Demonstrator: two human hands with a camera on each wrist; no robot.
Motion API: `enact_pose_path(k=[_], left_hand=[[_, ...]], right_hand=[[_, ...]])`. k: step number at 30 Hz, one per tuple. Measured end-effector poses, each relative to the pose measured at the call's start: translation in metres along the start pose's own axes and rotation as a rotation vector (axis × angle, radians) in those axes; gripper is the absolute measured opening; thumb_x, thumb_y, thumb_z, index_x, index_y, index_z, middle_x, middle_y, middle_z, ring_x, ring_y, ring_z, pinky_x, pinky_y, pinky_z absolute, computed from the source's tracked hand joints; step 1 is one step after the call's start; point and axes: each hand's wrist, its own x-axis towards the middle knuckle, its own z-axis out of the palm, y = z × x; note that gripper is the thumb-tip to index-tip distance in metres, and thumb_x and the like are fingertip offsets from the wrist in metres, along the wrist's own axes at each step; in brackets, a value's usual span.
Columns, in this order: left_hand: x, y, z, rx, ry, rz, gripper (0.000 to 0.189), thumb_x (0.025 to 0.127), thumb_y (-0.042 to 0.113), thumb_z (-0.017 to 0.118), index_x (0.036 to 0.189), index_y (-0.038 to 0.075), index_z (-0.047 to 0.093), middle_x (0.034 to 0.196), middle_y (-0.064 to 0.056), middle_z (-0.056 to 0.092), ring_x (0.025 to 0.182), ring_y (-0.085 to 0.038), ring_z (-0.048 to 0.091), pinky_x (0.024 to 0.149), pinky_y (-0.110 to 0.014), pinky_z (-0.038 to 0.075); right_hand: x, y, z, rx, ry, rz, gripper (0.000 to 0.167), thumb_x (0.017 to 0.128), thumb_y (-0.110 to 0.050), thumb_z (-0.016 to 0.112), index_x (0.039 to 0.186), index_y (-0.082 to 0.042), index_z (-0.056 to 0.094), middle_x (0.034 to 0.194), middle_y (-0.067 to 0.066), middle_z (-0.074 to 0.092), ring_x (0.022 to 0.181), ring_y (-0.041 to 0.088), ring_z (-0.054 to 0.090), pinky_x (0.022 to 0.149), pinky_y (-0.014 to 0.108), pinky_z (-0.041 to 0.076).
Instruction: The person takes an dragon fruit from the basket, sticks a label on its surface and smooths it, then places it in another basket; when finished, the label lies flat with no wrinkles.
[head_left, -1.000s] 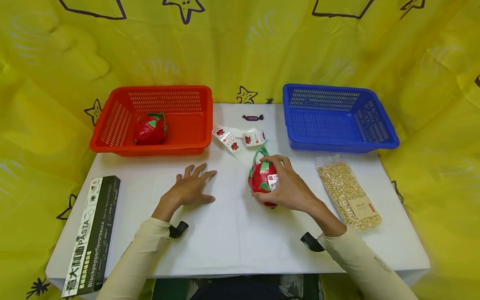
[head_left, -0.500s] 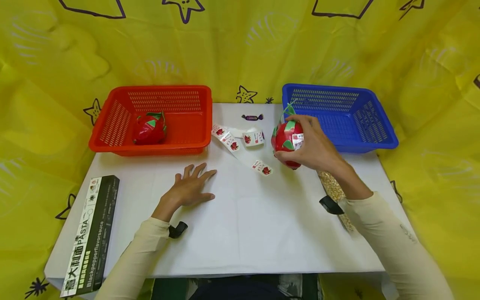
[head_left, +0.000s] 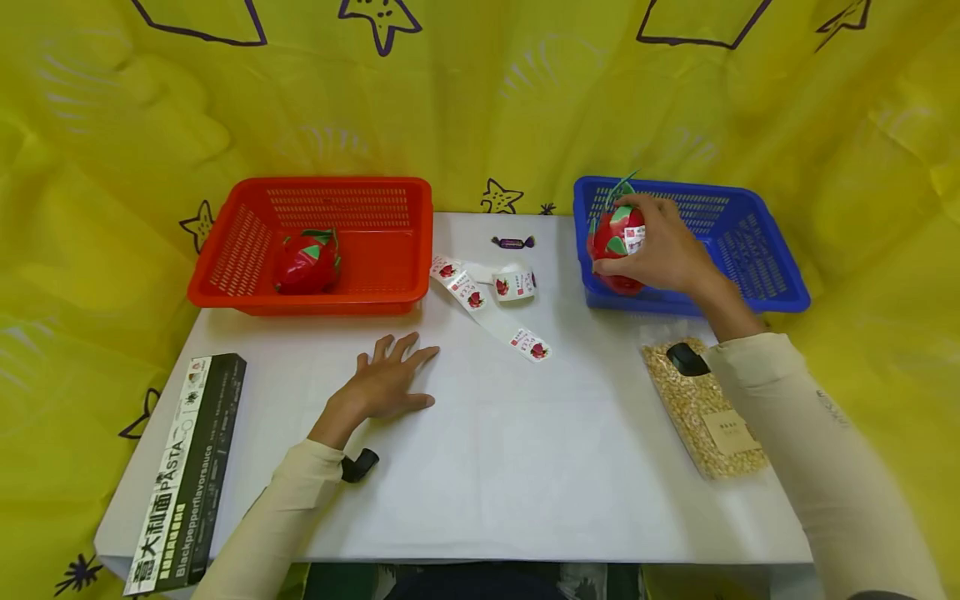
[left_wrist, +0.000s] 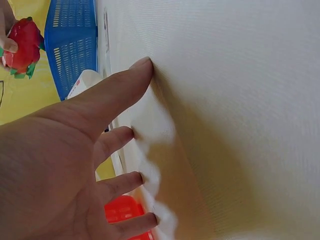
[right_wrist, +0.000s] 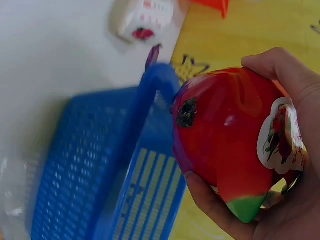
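The fruit [head_left: 609, 240] is sitting in the curled right hand [head_left: 666, 252], above the blue basket's [head_left: 793, 301] left end, leafy end pointing far; the left hand [head_left: 381, 388], well apart, is lying spread, holding nothing.

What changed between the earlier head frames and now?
Right hand carried the dragon fruit forward and right, from over the table to the blue basket's left end, uncovering the label strip's free end. Nothing let go. Unchanged: left hand on the table, other fruit in the red basket.
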Motion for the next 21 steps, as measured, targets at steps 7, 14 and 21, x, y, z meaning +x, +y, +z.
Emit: enact_pose_path(k=[7, 14, 21], left_hand=[[0.0, 0.003, -0.001, 0.005, -0.004, -0.007, 0.085, 0.095, 0.043, 0.078, 0.167, 0.024, 0.035, 0.175, -0.018, 0.017, 0.156, -0.054, 0.014, 0.114, -0.082, 0.025], [-0.001, 0.003, -0.001, 0.015, -0.001, -0.011, 0.085, 0.094, 0.043, 0.079, 0.166, 0.024, 0.036, 0.174, -0.018, 0.019, 0.155, -0.054, 0.016, 0.113, -0.08, 0.028], [-0.001, 0.005, -0.003, 0.015, 0.001, -0.006, 0.085, 0.094, 0.041, 0.08, 0.165, 0.024, 0.037, 0.174, -0.018, 0.021, 0.154, -0.054, 0.017, 0.112, -0.078, 0.029]], right_hand=[[0.023, 0.024, -0.005, -0.089, -0.061, 0.071, 0.101, 0.09, -0.052, 0.079, 0.166, -0.017, 0.022, 0.166, 0.033, 0.016, 0.128, 0.06, 0.046, 0.098, 0.075, 0.05], [0.045, 0.045, 0.013, -0.148, -0.147, 0.108, 0.095, 0.092, -0.047, 0.077, 0.164, -0.016, 0.023, 0.161, 0.036, 0.018, 0.126, 0.058, 0.047, 0.098, 0.075, 0.048], [0.054, 0.057, 0.023, -0.181, -0.199, 0.121, 0.091, 0.091, -0.048, 0.077, 0.16, -0.015, 0.026, 0.154, 0.04, 0.022, 0.124, 0.06, 0.047, 0.099, 0.079, 0.044]])
